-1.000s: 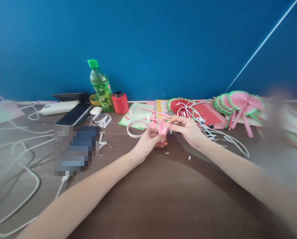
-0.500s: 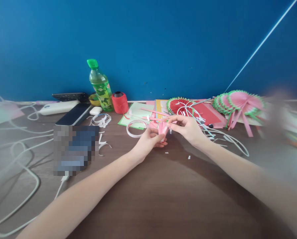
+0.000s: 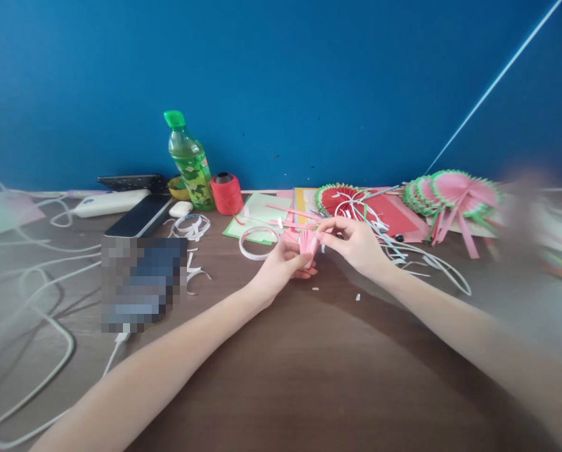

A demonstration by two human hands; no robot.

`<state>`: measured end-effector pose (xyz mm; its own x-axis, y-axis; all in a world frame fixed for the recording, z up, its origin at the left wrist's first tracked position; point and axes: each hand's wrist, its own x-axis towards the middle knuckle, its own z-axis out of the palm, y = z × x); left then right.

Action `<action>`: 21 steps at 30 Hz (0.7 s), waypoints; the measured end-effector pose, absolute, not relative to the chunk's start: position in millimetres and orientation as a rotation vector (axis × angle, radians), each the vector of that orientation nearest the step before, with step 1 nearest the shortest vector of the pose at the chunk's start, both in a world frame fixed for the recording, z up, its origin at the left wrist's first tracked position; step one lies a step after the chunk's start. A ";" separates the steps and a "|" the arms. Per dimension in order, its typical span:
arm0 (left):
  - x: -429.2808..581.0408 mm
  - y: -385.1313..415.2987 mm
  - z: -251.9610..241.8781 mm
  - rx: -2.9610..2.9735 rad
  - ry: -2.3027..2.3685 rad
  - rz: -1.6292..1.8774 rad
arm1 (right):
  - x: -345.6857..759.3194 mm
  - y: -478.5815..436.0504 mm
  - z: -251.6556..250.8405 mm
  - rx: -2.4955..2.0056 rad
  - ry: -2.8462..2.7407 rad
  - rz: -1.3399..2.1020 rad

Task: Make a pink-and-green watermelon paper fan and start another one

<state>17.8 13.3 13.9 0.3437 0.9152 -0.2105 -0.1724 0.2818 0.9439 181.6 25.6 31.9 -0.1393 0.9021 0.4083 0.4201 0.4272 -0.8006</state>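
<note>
1. Workpiece: the pink pleated paper (image 3: 306,242) is between my two hands, over the table (image 3: 281,358), just in front of the sheets lying toward its far edge.
2. Left hand (image 3: 279,263): fingers closed on the paper's narrow lower end, thumb in front. The pleats flare upward.
3. Right hand (image 3: 356,247): thumb and forefinger nearly together at the paper's upper right side. I cannot tell whether they pinch it or merely touch it.
4. Step in hand (my judgement): I am working the right side of the pleats while the left fingers clamp the base.
5. Next move (my judgement): it calls for a firm left grip and light right fingertips, to avoid crushing the folds.
6. Adjacent: the white ring (image 3: 253,255) lies just left of my left hand.
7. Along the far edge: the red spool (image 3: 227,196) to the left, the red-and-green fan (image 3: 331,199) behind my right hand, the pink-and-green fans (image 3: 454,187) toward the right corner.
</note>
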 end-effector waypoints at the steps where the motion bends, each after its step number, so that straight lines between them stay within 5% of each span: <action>1: 17.9 13.3 13.8 1.009 0.928 0.886 | 181.4 25.7 31.3 -1.147 -1.747 0.627; 21: 18.3 15.1 10.7 1.010 0.922 0.888 | 180.2 23.3 25.6 -1.113 -1.733 0.601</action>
